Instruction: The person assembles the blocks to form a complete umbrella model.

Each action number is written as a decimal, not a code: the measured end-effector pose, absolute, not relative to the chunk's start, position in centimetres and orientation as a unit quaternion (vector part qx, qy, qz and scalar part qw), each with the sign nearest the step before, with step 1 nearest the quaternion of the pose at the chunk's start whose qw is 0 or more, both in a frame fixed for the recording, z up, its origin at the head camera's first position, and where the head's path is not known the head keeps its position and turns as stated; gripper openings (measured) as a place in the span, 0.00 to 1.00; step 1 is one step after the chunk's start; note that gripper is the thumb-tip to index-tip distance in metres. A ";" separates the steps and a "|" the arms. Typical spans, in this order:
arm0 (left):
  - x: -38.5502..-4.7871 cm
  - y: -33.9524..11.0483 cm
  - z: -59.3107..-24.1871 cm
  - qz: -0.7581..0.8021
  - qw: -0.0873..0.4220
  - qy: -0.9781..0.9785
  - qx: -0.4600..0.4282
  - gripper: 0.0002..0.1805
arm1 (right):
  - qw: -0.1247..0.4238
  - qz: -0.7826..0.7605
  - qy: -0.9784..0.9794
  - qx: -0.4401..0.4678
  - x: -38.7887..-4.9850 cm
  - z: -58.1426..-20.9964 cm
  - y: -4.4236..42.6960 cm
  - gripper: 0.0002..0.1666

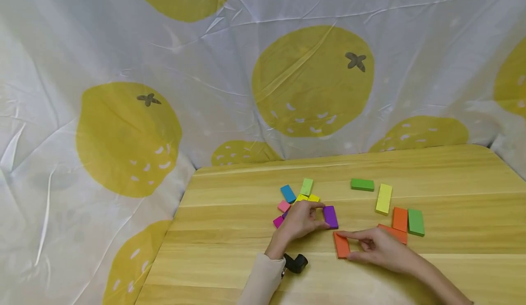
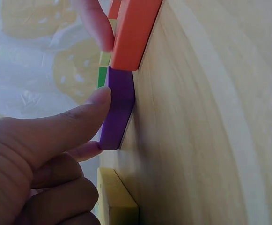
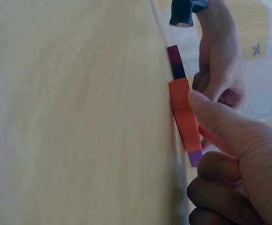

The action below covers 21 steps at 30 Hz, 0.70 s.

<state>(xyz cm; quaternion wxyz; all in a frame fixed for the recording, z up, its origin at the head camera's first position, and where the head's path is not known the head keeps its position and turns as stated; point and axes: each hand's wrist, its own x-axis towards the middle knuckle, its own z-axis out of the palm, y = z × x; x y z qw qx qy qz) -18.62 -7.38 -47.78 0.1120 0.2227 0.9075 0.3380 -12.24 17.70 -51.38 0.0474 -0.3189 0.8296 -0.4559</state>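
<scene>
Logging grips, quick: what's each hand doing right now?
Left hand: holding a purple block, pinched between thumb and finger.
Right hand: holding an orange block, pinched the same way.

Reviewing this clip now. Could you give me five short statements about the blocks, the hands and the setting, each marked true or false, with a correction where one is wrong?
1. The left hand holds a purple block. True.
2. The right hand holds nothing. False: it pinches an orange block.
3. In the head view, the blue block lies left of the long yellow block. True.
4. The purple block is stacked on top of the orange block in the right hand. False: neither is on top of the other; in the head view the purple one is farther from the person.
5. The cloth behind the table has large yellow shapes on it. True.
</scene>
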 end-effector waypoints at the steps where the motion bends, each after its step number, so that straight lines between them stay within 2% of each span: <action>1: -18.6 -7.3 -47.8 0.338 0.112 0.908 0.222 0.27 | 0.046 -0.457 0.831 -0.314 -12.2 -51.5 17.6 0.29; 12: -18.7 -7.5 -48.3 0.350 0.123 0.900 0.227 0.28 | 0.046 -0.452 0.846 -0.278 -11.9 -52.2 16.7 0.30; 21: -18.8 -7.4 -48.2 0.355 0.122 0.898 0.229 0.26 | 0.012 -0.432 0.853 -0.293 -12.0 -52.3 16.2 0.29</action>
